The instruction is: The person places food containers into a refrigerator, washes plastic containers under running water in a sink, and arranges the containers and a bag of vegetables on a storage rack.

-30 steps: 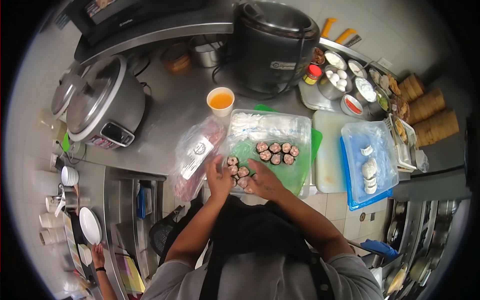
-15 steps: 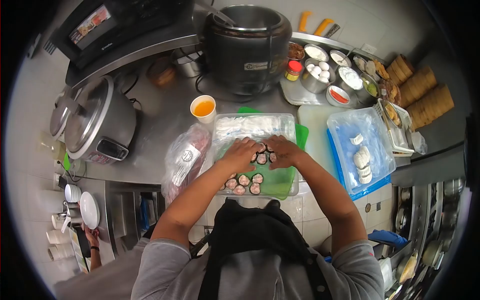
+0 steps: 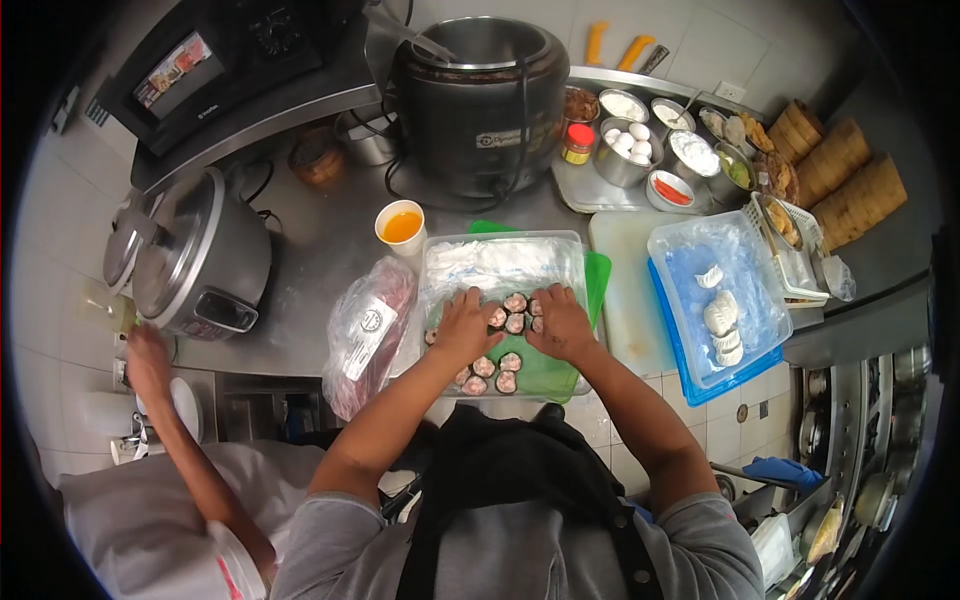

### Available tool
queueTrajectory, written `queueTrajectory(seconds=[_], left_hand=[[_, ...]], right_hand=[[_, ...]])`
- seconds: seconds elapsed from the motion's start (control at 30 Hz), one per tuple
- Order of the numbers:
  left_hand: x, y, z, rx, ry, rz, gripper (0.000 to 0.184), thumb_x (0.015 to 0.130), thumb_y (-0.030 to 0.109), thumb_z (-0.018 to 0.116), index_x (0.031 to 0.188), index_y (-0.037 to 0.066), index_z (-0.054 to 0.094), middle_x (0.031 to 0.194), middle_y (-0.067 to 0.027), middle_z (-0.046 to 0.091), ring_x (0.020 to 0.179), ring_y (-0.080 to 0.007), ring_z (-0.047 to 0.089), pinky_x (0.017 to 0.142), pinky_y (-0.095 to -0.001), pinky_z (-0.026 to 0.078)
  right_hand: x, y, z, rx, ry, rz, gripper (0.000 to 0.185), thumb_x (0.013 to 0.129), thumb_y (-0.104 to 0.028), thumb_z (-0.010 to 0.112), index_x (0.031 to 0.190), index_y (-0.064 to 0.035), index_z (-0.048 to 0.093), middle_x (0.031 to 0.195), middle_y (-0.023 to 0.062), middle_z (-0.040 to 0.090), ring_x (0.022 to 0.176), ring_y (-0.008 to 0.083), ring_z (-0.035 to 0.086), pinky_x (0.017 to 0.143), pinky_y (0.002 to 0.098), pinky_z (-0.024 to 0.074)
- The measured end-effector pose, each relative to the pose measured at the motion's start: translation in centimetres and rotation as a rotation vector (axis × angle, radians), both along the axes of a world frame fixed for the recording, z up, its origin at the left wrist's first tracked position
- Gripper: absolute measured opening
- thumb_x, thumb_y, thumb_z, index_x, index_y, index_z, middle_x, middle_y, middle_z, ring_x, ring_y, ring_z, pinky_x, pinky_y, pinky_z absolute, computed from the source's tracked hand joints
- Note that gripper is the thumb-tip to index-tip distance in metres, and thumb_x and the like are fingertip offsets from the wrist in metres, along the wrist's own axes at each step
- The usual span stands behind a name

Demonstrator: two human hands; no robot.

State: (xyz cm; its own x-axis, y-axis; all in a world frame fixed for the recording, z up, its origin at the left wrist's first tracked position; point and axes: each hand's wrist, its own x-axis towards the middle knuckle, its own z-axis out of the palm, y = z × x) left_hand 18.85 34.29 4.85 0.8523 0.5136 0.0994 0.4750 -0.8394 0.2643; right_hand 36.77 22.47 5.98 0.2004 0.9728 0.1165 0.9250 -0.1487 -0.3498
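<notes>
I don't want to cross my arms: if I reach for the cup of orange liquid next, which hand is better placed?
Probably your left hand: it is nearer the cup, which stands off on that side. Your right hand is farther over and would likely pass across the left.

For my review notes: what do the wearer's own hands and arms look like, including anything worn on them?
The left hand and right hand are bare, with no gloves, and no watch or bracelet shows on either wrist. The forearms are uncovered below a short grey left sleeve and a matching right sleeve. A black apron with dark straps covers the grey top.
</notes>
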Motion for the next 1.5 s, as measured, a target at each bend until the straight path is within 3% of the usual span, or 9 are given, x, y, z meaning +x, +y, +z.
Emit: queueTrajectory(seconds=[0.27, 0.3, 0.43, 0.67, 0.77, 1.0, 1.1, 1.33, 1.5], left_hand=[[0.2, 0.3, -1.7, -0.117, -0.179, 0.01, 0.044, 0.067, 0.032, 0.081, 0.104, 0.012, 0.067, 0.109, -0.007, 0.056, 0.11, -0.0293, 0.05, 0.098, -0.0583, 0.032], [-0.1, 0.5, -1.4, -0.097, -0.245, 0.004, 0.04, 0.069, 0.026, 0.081, 0.103, 0.011, 0.066, 0.107, -0.0076, 0.058, 0.11, -0.0259, 0.052, 0.089, -0.0506, 0.044], [-0.6, -0.4, 0.5, -0.251, -0.667, 0.199, 0.036, 0.071, 0.012, 0.08, 0.105, 0.009, 0.065, 0.096, -0.0071, 0.06, 0.088, -0.0197, 0.059, 0.051, -0.027, 0.049], [0.9, -7.3, 2.5, -0.394, -0.319, -0.332, 0.038, 0.07, 0.02, 0.079, 0.102, 0.007, 0.063, 0.096, -0.012, 0.061, 0.088, -0.0305, 0.058, 0.08, -0.0413, 0.046], [2.6, -9.6, 1.0, -0.308, -0.129, -0.261, 0.034, 0.071, 0.026, 0.077, 0.095, 0.007, 0.064, 0.096, -0.0131, 0.062, 0.093, -0.0331, 0.057, 0.087, -0.0441, 0.042], [4.7, -11.4, 2.6, -0.428, 0.073, -0.133, 0.028, 0.076, 0.031, 0.073, 0.087, 0.006, 0.065, 0.097, -0.0147, 0.062, 0.099, -0.0321, 0.056, 0.085, -0.0451, 0.042], [4.8, -11.5, 2.7, -0.491, 0.124, -0.194, 0.029, 0.077, 0.032, 0.071, 0.084, 0.005, 0.065, 0.095, -0.0149, 0.063, 0.099, -0.032, 0.056, 0.084, -0.0456, 0.042], [0.3, -6.1, 2.5, -0.413, -0.333, -0.247, 0.013, 0.072, 0.012, 0.066, 0.084, 0.007, 0.066, 0.08, -0.0123, 0.061, 0.083, -0.0324, 0.058, 0.074, -0.0433, 0.046], [-1.1, -1.2, 3.6, -0.275, -0.263, 0.006, 0.013, 0.071, 0.008, 0.066, 0.085, 0.006, 0.064, 0.08, -0.0121, 0.061, 0.082, -0.0325, 0.057, 0.072, -0.0435, 0.046]], right_hand=[[-0.1, 0.6, 0.3, -0.121, 0.022, -0.093, 0.057, 0.059, -0.023, 0.078, 0.108, -0.0068, 0.053, 0.107, 0.0171, 0.05, 0.102, 0.0363, 0.049, 0.086, 0.0448, 0.046], [0.0, 0.2, 0.2, -0.044, 0.088, -0.082, 0.055, 0.06, -0.023, 0.077, 0.107, -0.0067, 0.053, 0.106, 0.0165, 0.052, 0.101, 0.0361, 0.049, 0.085, 0.0449, 0.0456], [0.5, -0.2, -0.4, 0.086, 0.24, -0.07, 0.05, 0.063, -0.023, 0.077, 0.103, -0.008, 0.051, 0.097, 0.0124, 0.057, 0.095, 0.0323, 0.054, 0.08, 0.0475, 0.044], [1.6, 0.5, 0.1, 0.118, 0.288, -0.033, 0.036, 0.07, -0.014, 0.07, 0.1, -0.0057, 0.053, 0.087, 0.0143, 0.06, 0.083, 0.0342, 0.058, 0.078, 0.0459, 0.0451], [1.5, 0.3, 0.5, 0.146, 0.238, -0.054, 0.034, 0.072, -0.01, 0.067, 0.102, -0.004, 0.053, 0.091, 0.0163, 0.061, 0.085, 0.0349, 0.058, 0.077, 0.044, 0.0467], [3.3, -3.4, 5.7, 0.292, 0.57, -0.072, 0.03, 0.073, -0.008, 0.066, 0.1, -0.0019, 0.056, 0.092, 0.0178, 0.057, 0.082, 0.0303, 0.062, 0.073, 0.039, 0.0499], [3.4, -6.1, 6.8, -0.017, 0.473, -0.023, 0.033, 0.072, -0.01, 0.073, 0.1, -0.0026, 0.058, 0.094, 0.0141, 0.057, 0.077, 0.0234, 0.062, 0.07, 0.0338, 0.0498], [0.0, -5.8, 3.7, -0.098, 0.639, 0.08, 0.028, 0.071, -0.01, 0.068, 0.095, -0.0033, 0.058, 0.099, 0.0179, 0.058, 0.084, 0.0344, 0.062, 0.076, 0.0404, 0.0509], [-2.3, -4.8, 2.0, -0.224, 0.272, 0.203, 0.021, 0.072, -0.017, 0.066, 0.09, -0.0061, 0.06, 0.094, 0.0163, 0.062, 0.081, 0.0342, 0.064, 0.074, 0.0442, 0.0511]])
